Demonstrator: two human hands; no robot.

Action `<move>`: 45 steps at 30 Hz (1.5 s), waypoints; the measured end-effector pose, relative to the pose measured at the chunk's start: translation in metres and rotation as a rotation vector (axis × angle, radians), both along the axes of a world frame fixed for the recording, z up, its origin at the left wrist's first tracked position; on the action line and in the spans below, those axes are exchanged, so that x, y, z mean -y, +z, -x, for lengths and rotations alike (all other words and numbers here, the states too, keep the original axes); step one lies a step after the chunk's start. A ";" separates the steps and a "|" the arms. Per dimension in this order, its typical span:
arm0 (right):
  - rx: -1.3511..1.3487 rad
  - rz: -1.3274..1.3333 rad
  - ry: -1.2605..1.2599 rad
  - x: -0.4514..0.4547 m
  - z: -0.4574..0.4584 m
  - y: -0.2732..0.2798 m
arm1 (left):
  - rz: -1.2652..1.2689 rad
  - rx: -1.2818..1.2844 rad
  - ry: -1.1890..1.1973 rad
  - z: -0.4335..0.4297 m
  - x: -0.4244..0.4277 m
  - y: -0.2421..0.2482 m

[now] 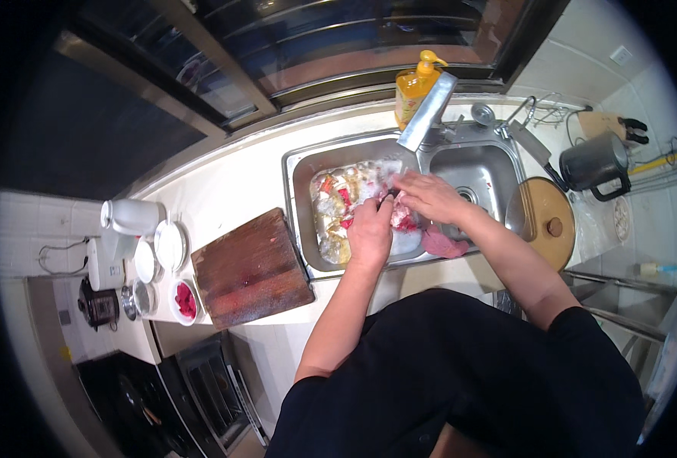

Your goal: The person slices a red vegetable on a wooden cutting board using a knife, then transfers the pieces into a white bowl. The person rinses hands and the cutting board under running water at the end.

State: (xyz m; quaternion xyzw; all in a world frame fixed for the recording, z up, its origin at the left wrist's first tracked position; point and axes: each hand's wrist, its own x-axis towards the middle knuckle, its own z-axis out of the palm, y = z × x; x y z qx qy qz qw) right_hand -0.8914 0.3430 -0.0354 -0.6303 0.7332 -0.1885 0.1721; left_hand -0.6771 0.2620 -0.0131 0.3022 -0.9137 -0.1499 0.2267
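My left hand (371,229) is closed around the dark handle (389,196) of a tool whose kind I cannot make out, above the left basin of a stainless steel sink (304,217). Close beside it on the right, my right hand (430,197) is stretched out, its blurred fingertips beside the handle; whether they grip anything is hidden. Below both hands, foamy water holds food scraps (344,197) and red pieces (405,222). A pink cloth (444,243) lies over the sink's front edge near the divider. The steel faucet (430,111) reaches over from behind.
Left of the sink lies a wet wooden cutting board (252,269), beside a bowl of red pieces (185,301) and white bowls (171,246). A yellow soap bottle (416,91) stands behind the faucet. At right are a cleaver (530,143), a brown lid (550,223) and a black kettle (593,163).
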 end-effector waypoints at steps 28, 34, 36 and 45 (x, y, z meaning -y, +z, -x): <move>0.259 -0.251 -0.966 -0.201 0.082 0.174 | -0.988 -0.448 0.400 -0.078 -0.026 -0.082; -0.041 0.202 -1.199 -0.330 0.325 0.259 | -1.036 -0.414 0.591 -0.060 -0.049 -0.083; -0.157 0.092 -1.240 -0.375 0.399 0.262 | -1.054 -0.458 0.650 -0.047 -0.064 -0.076; -0.274 -0.089 -1.340 -0.462 0.581 0.157 | -1.258 -0.483 0.916 -0.018 -0.144 -0.059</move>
